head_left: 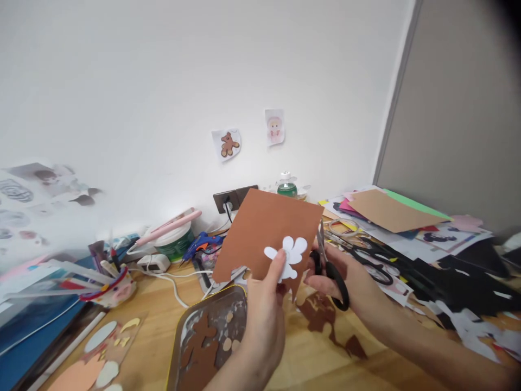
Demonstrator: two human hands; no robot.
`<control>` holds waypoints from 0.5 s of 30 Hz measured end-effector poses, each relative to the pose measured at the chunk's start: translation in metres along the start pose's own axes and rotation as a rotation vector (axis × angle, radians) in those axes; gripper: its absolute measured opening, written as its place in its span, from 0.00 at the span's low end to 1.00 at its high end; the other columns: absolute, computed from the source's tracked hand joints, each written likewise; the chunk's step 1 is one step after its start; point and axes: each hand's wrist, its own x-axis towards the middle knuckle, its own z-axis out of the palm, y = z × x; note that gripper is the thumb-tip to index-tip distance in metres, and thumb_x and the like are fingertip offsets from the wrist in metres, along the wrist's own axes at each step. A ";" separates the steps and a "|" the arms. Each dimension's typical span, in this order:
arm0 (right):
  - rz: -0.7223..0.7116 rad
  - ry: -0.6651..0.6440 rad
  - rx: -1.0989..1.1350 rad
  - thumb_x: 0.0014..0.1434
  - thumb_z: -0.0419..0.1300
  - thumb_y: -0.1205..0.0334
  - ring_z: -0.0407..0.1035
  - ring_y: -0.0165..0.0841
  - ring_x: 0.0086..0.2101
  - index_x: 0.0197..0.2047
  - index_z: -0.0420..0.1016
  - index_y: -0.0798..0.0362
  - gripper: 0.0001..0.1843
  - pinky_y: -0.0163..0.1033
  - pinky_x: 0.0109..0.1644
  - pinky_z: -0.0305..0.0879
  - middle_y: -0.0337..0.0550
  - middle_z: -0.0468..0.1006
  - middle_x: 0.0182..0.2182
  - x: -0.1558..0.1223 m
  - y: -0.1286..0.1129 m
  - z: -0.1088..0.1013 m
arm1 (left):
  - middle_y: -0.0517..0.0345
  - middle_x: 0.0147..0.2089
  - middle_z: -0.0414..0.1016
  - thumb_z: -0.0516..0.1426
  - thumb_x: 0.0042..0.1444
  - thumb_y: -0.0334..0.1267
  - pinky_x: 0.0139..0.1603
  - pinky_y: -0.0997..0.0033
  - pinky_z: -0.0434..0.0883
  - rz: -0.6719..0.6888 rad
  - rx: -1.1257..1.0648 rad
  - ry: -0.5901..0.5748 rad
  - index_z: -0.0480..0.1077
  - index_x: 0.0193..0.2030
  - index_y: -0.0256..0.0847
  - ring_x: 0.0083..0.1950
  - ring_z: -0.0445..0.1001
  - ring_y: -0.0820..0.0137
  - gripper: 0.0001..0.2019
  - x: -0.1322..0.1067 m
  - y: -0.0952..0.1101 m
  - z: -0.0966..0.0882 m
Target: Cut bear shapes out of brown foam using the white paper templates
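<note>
Scissors in right hand point upward beside brown sheet.

- Brown sheet in my left hand: matt, smooth and stiff. Card or thin foam, cannot tell which.
- White flower cutout pinched against it: plain matt paper.
- Scissors in my right hand: bare metal blades with a dull shine; black plastic handles, slightly glossy.
- Table: pale wood, grain visible, satin finish.
- Tray, near, left of my wrist: metal, scuffed and smeared, low sheen.
- Glue gun, far left: blue plastic, glossy.
- Black scraps, right: matt paper.
</note>
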 end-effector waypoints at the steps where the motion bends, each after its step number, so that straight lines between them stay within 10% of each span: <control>1: -0.007 -0.005 0.020 0.46 0.66 0.52 0.72 0.37 0.33 0.48 0.69 0.50 0.26 0.40 0.36 0.71 0.44 0.78 0.35 -0.002 -0.001 0.003 | 0.54 0.47 0.76 0.63 0.47 0.35 0.37 0.72 0.73 -0.016 0.011 0.007 0.68 0.48 0.43 0.45 0.75 0.63 0.19 -0.004 -0.003 0.001; 7: -0.071 0.050 0.077 0.47 0.66 0.53 0.72 0.42 0.40 0.47 0.68 0.47 0.24 0.45 0.44 0.69 0.44 0.78 0.39 -0.006 -0.010 0.002 | 0.56 0.35 0.78 0.64 0.43 0.31 0.35 0.74 0.72 -0.095 -0.051 -0.035 0.71 0.30 0.37 0.39 0.75 0.67 0.07 -0.012 -0.009 0.002; 15: -0.004 0.025 0.215 0.47 0.65 0.63 0.63 0.29 0.28 0.45 0.68 0.48 0.21 0.31 0.28 0.61 0.34 0.73 0.31 -0.007 -0.019 -0.004 | 0.57 0.25 0.75 0.66 0.37 0.29 0.22 0.79 0.69 -0.160 -0.002 -0.058 0.71 0.23 0.33 0.24 0.69 0.76 0.07 -0.008 -0.006 -0.002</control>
